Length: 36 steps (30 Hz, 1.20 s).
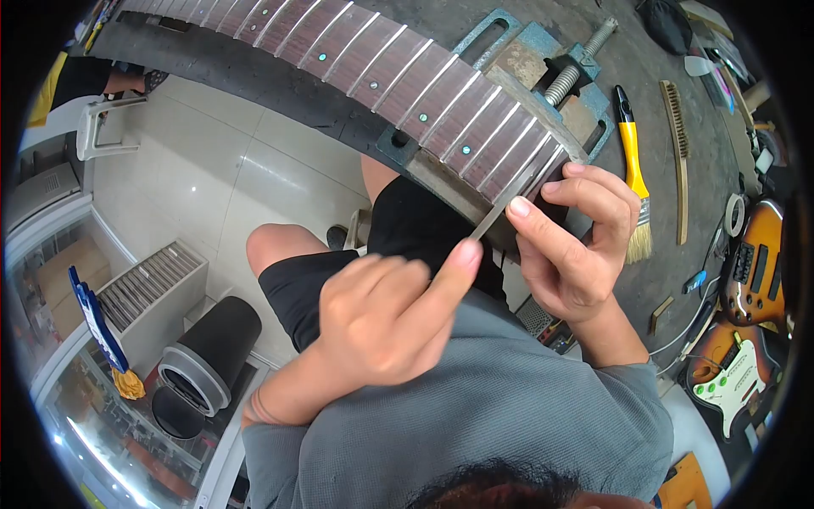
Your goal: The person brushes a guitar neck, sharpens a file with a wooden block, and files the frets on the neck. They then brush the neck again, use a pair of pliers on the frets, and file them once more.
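A guitar neck with a dark fretboard, metal frets and greenish dot inlays runs across the top, its near end at a blue vise. A narrow metal file lies slantwise over the last frets at that end. My left hand, slightly blurred, is closed round the file's lower end, its thumb stretched along it. With my right hand, I pinch the file farther up; the thumb and index fingertip are close to the fretboard's edge, and the other fingers are curled. My left fingers' undersides are hidden.
Right of the vise lie a yellow-handled paintbrush and a wooden wire brush. Guitar bodies stand at the far right beside a white cable. Below left are a black bin and a glass case.
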Available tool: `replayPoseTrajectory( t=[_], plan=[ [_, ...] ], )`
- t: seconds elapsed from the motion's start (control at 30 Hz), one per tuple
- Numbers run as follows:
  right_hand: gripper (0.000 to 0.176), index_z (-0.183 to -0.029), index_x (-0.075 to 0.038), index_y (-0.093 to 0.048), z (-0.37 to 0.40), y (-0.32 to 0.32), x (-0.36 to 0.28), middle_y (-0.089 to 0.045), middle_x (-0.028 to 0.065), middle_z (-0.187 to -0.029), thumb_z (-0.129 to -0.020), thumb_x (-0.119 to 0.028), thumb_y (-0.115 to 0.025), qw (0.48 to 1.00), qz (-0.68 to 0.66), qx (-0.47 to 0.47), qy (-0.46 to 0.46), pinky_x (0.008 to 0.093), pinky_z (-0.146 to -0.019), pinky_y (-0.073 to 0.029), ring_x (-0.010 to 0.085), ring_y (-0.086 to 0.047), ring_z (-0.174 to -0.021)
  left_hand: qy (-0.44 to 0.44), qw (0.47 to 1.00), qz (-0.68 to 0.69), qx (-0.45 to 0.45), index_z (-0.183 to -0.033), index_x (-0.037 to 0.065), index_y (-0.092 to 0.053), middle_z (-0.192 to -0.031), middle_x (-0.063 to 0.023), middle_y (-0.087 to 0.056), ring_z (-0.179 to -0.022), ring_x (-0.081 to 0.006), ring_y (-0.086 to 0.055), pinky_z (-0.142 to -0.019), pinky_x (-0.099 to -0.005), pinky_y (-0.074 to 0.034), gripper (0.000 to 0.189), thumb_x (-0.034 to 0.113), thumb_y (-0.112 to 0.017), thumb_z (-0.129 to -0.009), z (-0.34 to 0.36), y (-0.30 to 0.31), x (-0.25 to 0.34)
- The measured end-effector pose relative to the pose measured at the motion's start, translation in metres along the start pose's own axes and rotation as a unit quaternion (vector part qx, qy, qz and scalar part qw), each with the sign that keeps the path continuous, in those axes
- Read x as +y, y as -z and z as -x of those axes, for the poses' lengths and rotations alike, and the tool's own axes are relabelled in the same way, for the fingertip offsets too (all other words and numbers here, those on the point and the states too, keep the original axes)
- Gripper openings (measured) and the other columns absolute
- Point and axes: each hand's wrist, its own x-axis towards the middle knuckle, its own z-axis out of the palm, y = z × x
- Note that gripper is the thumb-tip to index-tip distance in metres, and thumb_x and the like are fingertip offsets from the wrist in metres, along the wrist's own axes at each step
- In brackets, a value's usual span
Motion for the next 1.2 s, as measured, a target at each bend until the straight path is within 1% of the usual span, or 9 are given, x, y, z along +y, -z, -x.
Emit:
replayPoseTrajectory(
  t=[0.17,0.4,0.57,0.73,0.9,1.07,1.13,1.17,1.2],
  plan=[
    [0.056,-0.121,-0.019,-0.089,-0.001,0.001,-0.001,-0.069,0.0052,-0.117,-0.067,-0.006,-0.09,1.0,-0.002,-0.002,-0.003,0.0399,-0.1,-0.056,0.0325,-0.065,-0.118,-0.008,1.0,0.01,0.015,-0.129,-0.009,-0.078,-0.071,-0.0042,-0.048,-0.052,-0.0202,-0.045,-0.049,-0.0351,-0.036,0.061,-0.011,-0.071,-0.068,0.041,0.014,0.007],
    [0.06,-0.122,-0.018,-0.09,0.001,0.002,0.001,-0.07,0.0039,-0.116,-0.064,-0.007,-0.086,1.0,-0.005,-0.006,0.008,0.0391,-0.099,-0.056,0.0318,-0.065,-0.118,0.013,1.0,0.011,-0.01,-0.13,-0.008,-0.078,-0.072,-0.0037,-0.05,-0.052,-0.0198,-0.046,-0.049,-0.0349,-0.038,0.061,-0.014,-0.07,-0.071,0.026,0.011,0.005],
    [0.058,-0.121,-0.018,-0.09,0.0,0.001,-0.001,-0.07,0.004,-0.115,-0.065,-0.007,-0.086,1.0,-0.001,-0.005,0.006,0.0395,-0.099,-0.056,0.0317,-0.065,-0.116,-0.008,1.0,0.004,0.017,-0.131,-0.008,-0.078,-0.069,-0.0033,-0.05,-0.051,-0.0201,-0.048,-0.05,-0.0345,-0.038,0.059,-0.014,-0.071,-0.073,-0.016,-0.008,-0.004],
    [0.056,-0.121,-0.018,-0.09,-0.001,0.001,0.0,-0.07,0.0044,-0.115,-0.066,-0.007,-0.088,1.0,-0.007,-0.002,0.004,0.0395,-0.098,-0.056,0.0318,-0.065,-0.115,0.033,0.998,-0.011,-0.051,-0.134,-0.008,-0.078,-0.072,-0.0037,-0.054,-0.057,-0.0214,-0.054,-0.053,-0.0381,-0.044,0.062,-0.013,-0.073,-0.073,0.018,0.021,0.009],
    [0.055,-0.12,-0.017,-0.09,-0.001,0.001,-0.002,-0.069,0.0048,-0.114,-0.067,-0.006,-0.09,1.0,-0.004,0.001,0.002,0.04,-0.097,-0.057,0.032,-0.065,-0.115,0.007,1.0,0.01,0.004,-0.135,-0.003,-0.079,-0.073,-0.0045,-0.055,-0.057,-0.0235,-0.055,-0.054,-0.0389,-0.044,0.059,-0.012,-0.076,-0.077,-0.028,-0.01,-0.005],
    [0.054,-0.121,-0.016,-0.089,-0.002,0.001,-0.002,-0.07,0.0054,-0.113,-0.068,-0.007,-0.092,1.0,-0.014,0.003,-0.013,0.0404,-0.097,-0.057,0.0322,-0.066,-0.115,0.018,0.999,0.007,-0.031,-0.13,-0.009,-0.078,-0.065,-0.0031,-0.047,-0.051,-0.0204,-0.048,-0.05,-0.0374,-0.036,0.059,-0.016,-0.072,-0.072,0.013,0.017,0.006],
    [0.054,-0.121,-0.016,-0.089,-0.002,0.002,-0.001,-0.07,0.0055,-0.113,-0.068,-0.007,-0.092,1.0,-0.016,0.0,-0.014,0.0406,-0.097,-0.057,0.0322,-0.066,-0.114,0.021,0.999,0.008,-0.031,-0.13,-0.009,-0.079,-0.065,-0.0029,-0.047,-0.051,-0.0208,-0.048,-0.05,-0.0378,-0.036,0.059,-0.016,-0.071,-0.072,0.006,0.016,0.007],
    [0.054,-0.121,-0.016,-0.089,-0.003,0.003,-0.001,-0.07,0.0055,-0.113,-0.068,-0.007,-0.092,1.0,-0.016,-0.003,-0.013,0.0407,-0.097,-0.057,0.0322,-0.066,-0.114,0.025,0.999,0.008,-0.028,-0.129,-0.009,-0.079,-0.065,-0.0029,-0.047,-0.051,-0.0211,-0.048,-0.05,-0.038,-0.036,0.058,-0.016,-0.071,-0.072,0.003,0.015,0.007],
    [0.054,-0.121,-0.015,-0.089,-0.004,0.003,-0.002,-0.07,0.0056,-0.113,-0.068,-0.007,-0.092,1.0,-0.015,-0.006,-0.012,0.0407,-0.097,-0.057,0.0322,-0.066,-0.113,0.005,1.0,0.016,0.02,-0.131,-0.007,-0.079,-0.066,-0.0035,-0.049,-0.051,-0.0221,-0.049,-0.05,-0.0386,-0.039,0.058,-0.015,-0.072,-0.073,-0.007,-0.001,0.0]
  ],
)
